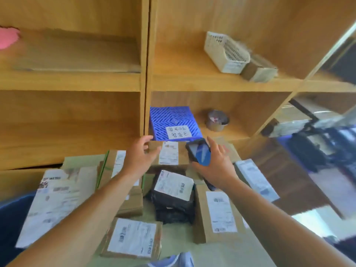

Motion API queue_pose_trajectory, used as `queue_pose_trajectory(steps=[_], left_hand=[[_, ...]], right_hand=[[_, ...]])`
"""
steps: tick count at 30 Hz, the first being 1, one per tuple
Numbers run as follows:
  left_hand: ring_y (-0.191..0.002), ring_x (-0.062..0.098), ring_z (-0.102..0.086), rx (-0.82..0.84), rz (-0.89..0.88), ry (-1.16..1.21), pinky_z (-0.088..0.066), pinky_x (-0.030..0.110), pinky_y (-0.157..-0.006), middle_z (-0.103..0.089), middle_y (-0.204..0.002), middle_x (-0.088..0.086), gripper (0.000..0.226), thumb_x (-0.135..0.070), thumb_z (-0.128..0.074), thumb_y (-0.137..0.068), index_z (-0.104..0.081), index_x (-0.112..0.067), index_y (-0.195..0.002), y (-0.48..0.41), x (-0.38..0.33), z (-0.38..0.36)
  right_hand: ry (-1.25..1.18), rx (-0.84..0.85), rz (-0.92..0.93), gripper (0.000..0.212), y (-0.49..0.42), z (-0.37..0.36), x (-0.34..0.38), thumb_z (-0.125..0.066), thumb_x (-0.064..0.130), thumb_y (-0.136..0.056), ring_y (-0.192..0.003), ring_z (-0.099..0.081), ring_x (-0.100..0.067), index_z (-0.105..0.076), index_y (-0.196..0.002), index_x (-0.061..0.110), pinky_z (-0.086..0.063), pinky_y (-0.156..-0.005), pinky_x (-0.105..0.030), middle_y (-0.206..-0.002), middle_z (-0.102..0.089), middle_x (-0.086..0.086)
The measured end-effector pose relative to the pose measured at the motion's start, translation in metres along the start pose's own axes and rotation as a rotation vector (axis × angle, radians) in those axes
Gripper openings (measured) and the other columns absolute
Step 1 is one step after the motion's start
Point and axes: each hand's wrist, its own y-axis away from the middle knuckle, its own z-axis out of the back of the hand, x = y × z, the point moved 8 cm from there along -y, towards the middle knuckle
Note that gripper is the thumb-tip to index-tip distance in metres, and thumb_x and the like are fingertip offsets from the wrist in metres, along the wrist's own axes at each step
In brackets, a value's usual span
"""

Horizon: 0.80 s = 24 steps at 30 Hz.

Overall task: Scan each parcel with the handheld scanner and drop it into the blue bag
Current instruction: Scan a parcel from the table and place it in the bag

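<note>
Several parcels lie on a low pale-green surface [192,245] below wooden shelves. My right hand [215,166] grips the handheld scanner [199,152], a dark device with a blue screen, just above the right end of a brown cardboard parcel [169,155] with a white label. My left hand [138,153] reaches over that parcel's left end with fingers apart, holding nothing. Nearer me lie a black plastic parcel [173,191], a brown parcel [217,212] to its right, and a labelled box [133,237] in front. The blue bag [13,218] shows at the lower left edge.
A blue plastic basket [173,122] with a handwritten label and a grey tape roll [216,120] sit on the shelf just behind the parcels. A white mesh basket [225,53] sits one shelf up. A large white-wrapped parcel [55,201] lies at the left, a pale parcel [256,180] at the right.
</note>
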Motion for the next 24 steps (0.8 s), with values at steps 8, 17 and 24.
queue_pose_trajectory(steps=[8, 17, 24], left_hand=[[-0.113, 0.016, -0.062, 0.236, -0.090, -0.083, -0.051, 0.037, -0.098, -0.061, -0.122, -0.007, 0.049, -0.035, -0.077, -0.090, -0.060, -0.023, -0.134, -0.018, -0.070, -0.179], [-0.113, 0.012, -0.057, 0.396, -0.158, -0.192, -0.047, 0.029, -0.093, -0.059, -0.132, -0.004, 0.055, -0.033, -0.076, -0.092, -0.055, -0.021, -0.141, -0.034, -0.113, -0.317], [-0.115, 0.009, -0.054, 0.465, -0.201, -0.337, -0.045, 0.022, -0.087, -0.058, -0.142, -0.004, 0.057, -0.037, -0.074, -0.092, -0.052, -0.023, -0.143, -0.053, -0.133, -0.390]], right_hand=[[-0.024, -0.078, -0.198, 0.103, 0.016, 0.068, -0.150, -0.076, 0.046, -0.079, -0.130, -0.045, -0.025, -0.011, -0.158, 0.033, -0.046, -0.094, -0.040, -0.151, -0.036, -0.002], [-0.011, -0.055, -0.303, 0.106, -0.009, 0.103, -0.267, -0.076, 0.055, -0.080, -0.121, -0.049, -0.018, -0.003, -0.155, 0.040, -0.043, -0.071, -0.022, -0.151, -0.036, 0.003], [-0.032, -0.042, -0.358, 0.105, -0.029, 0.114, -0.332, -0.075, 0.056, -0.080, -0.117, -0.051, -0.016, -0.005, -0.156, 0.038, -0.033, -0.057, -0.010, -0.152, -0.034, 0.004]])
